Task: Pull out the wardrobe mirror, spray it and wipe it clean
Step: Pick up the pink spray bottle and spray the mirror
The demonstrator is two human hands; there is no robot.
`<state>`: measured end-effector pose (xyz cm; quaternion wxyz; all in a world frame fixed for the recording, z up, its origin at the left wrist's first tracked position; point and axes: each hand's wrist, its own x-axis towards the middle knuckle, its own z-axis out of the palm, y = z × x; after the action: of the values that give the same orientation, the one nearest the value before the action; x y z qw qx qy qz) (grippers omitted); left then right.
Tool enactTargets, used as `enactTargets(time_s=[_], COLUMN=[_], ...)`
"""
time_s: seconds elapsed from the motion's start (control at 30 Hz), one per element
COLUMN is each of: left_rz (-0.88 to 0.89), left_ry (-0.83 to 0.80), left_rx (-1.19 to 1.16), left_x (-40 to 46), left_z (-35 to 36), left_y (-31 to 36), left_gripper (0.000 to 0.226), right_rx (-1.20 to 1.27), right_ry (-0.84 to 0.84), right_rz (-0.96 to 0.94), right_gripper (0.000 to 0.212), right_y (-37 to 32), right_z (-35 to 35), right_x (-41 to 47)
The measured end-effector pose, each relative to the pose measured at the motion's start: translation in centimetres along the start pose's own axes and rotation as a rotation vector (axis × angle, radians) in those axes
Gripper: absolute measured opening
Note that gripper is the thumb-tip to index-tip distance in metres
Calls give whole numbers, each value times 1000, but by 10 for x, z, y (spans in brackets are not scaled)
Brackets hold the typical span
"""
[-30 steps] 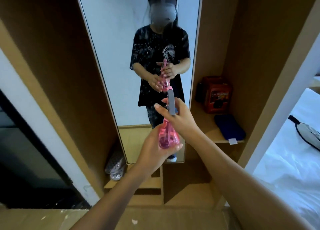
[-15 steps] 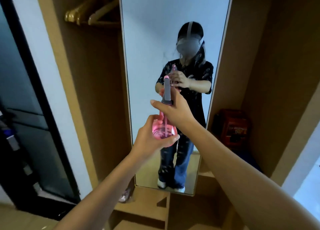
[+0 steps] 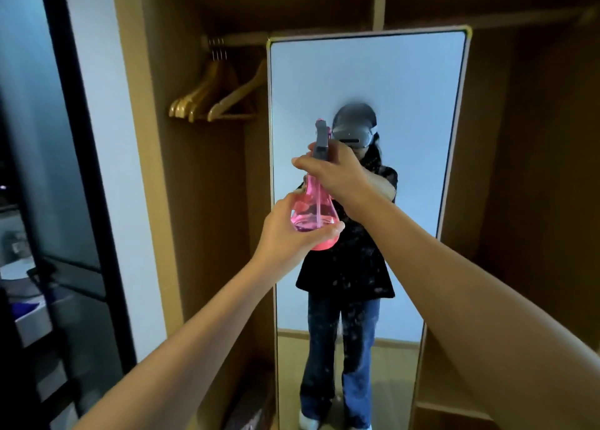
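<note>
A tall framed wardrobe mirror (image 3: pixel 415 82) stands pulled out in the open wardrobe, facing me, with fine droplets speckling its lower half. I hold a pink spray bottle (image 3: pixel 312 217) with a grey trigger head upright in front of the glass, nozzle toward the mirror. My left hand (image 3: pixel 289 231) cups the bottle's round base from the left and below. My right hand (image 3: pixel 334 175) grips the neck and trigger head. The mirror reflects a person in a black shirt and jeans holding the same bottle.
Several wooden hangers (image 3: pixel 211 102) hang on a rail to the mirror's left. Brown wardrobe panels (image 3: pixel 535 170) flank the mirror on both sides. A dark glass door (image 3: pixel 58 170) and a white wall strip stand at the far left.
My view has tilted upward, from the mirror's bottom edge to its top and the hangers. Both hands have raised the spray bottle higher against the glass, keeping the same grip.
</note>
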<state>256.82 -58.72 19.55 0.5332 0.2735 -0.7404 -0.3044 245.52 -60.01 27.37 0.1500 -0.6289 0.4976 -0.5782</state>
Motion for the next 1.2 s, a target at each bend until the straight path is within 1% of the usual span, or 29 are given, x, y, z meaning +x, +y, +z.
enactTargets(time_s=[0.27,0.4,0.77,0.83,0.93,0.97,1.07,1.2], left_rz=[44,65,56,58,59,59,44,44], left_ry=[-35,-54,-12,-8,-11,-13,-26,-50], left_rx=[-12,-15,-2,4,16,24,37,13], left_x=[33,42,53,52,50,49,47,44], left_z=[-26,-33,-45,-46,-46,-45,-40,-29], left_y=[-1,-3,-11,-12,-14,-15,-16,-13], left_gripper=[38,37,38,38,39,39,40,41], right_rx=[10,-17,-30,-17,-7,-14,-38,-2], right_ry=[34,21,-7,-9,-15,-14,12,30], right_rz=[1,-16,-29,-22,-11,-15,-22,8], right_gripper=[38,27,30,33,46,46,42,42], right_y=[-14,-20,-20,-18,-15,-14,-10,-2], right_z=[13,22,35,36,36,35,30,19], right_x=[30,38,56,57,54,53,49,44])
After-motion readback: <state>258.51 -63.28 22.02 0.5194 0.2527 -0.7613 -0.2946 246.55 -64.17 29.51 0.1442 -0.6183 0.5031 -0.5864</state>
